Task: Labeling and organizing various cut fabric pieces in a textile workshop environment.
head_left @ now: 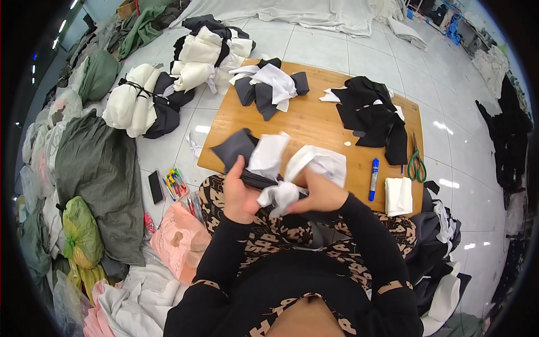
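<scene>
Over my lap, at the near edge of the low wooden table point(314, 126), I hold a bundle of dark grey and white fabric pieces point(268, 159). My left hand point(241, 194) is closed around the bundle's left side, thumb up against the grey cloth. Around its middle runs a white cloth strip point(279, 196), bunched like a knot. My right hand point(321, 192) has its fingers curled at the right side, gripping the strip; its fingertips are partly hidden and blurred. A similar grey and white bundle point(275, 84) lies at the table's far left.
Black fabric pieces point(373, 112) lie at the table's right, near green-handled scissors point(416, 163), a blue marker point(374, 180) and a folded white cloth point(398, 195). On the floor at left are tied cloth rolls point(132, 101), a phone point(155, 187), pens point(175, 184) and a pink bag point(178, 241).
</scene>
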Available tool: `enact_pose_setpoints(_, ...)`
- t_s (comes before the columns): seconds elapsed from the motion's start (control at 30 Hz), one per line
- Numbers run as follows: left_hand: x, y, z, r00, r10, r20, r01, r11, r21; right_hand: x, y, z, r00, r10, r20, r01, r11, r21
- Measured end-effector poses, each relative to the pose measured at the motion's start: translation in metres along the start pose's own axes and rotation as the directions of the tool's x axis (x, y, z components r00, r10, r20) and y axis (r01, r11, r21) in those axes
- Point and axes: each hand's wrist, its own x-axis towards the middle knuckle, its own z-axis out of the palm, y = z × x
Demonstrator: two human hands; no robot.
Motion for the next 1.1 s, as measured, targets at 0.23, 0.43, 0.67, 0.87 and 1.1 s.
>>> enact_pose_setpoints(0.23, 0.039, 0.069, 0.001, 0.932, 0.356, -0.075, -0.350, 0.933, 0.084, 0.005, -0.051, -0.071, 1.000, -0.030, -0.002, 0.026, 0.905, -0.424)
enact_pose_setpoints(0.43, 0.028, 0.090, 0.040, 0.753, 0.645, 0.133, -0.649, 0.761, -0.013, 0.025, -0.122, -0.113, 0.853, -0.462, -0.244, 0.044, 0.528, -0.848)
enact_pose_setpoints(0.67, 0.093, 0.044, -0.106, 0.904, 0.235, -0.357, -0.251, 0.968, 0.001, 0.051, 0.029, -0.039, 0.952, -0.206, -0.225, -0.132, 0.385, -0.913)
enact_pose_setpoints(0.87, 0.111, 0.043, -0.096, 0.929, 0.285, -0.235, -0.273, 0.958, 0.083, 0.045, 0.063, -0.036, 0.975, -0.074, -0.209, -0.099, 0.697, -0.710)
enact_pose_setpoints(1.1, 0.106, 0.162, 0.130, 0.828, 0.538, 0.160, -0.556, 0.825, 0.103, 0.077, -0.115, -0.183, 0.702, -0.628, -0.336, -0.028, 0.447, -0.894)
